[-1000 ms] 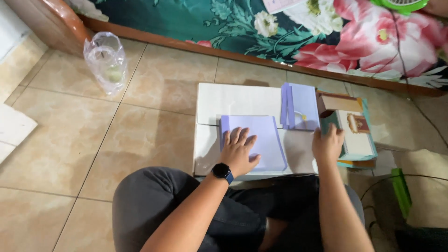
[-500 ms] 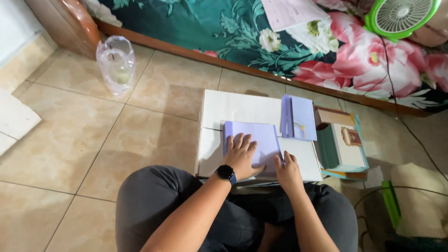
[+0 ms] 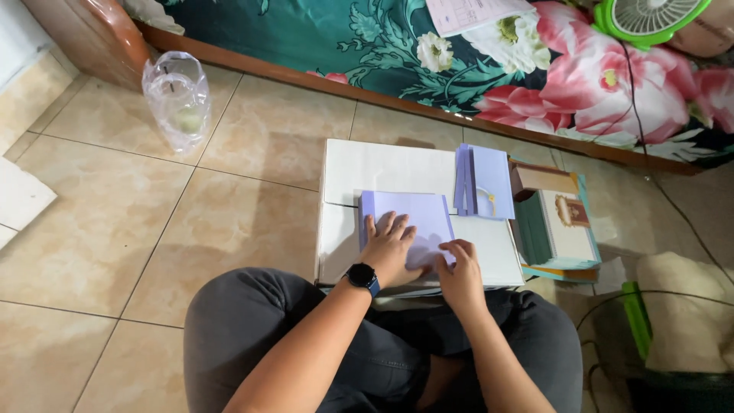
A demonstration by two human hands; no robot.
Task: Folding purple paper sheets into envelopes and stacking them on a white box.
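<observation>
Lilac paper sheet (image 3: 413, 216): lies flat on the white board (image 3: 382, 170), near its front edge, long side running left to right; both hands rest on its lower half.
Left hand (image 3: 391, 248): palm down, fingers spread and pressed flat on the sheet; a dark watch (image 3: 362, 275) sits on the wrist.
Right hand (image 3: 461, 274): at the sheet's lower right corner, fingers curled with the tips on the paper edge; whether it pinches the corner or only presses it cannot be told.
White board: two pale panels laid on the tiled floor (image 3: 245, 222), just in front of the person's crossed legs in grey trousers (image 3: 252, 329).
Folded lilac papers (image 3: 483, 182): a small stack at the board's far right corner, apart from the flat sheet.
Open box (image 3: 556, 222): just right of the board, teal sides, pale cards inside.
Clear plastic bag (image 3: 177, 98): on the floor, well to the left.
Floral cloth (image 3: 489, 61): teal with pink flowers, along the far edge.
Green fan (image 3: 650, 17): top right, on the cloth.
</observation>
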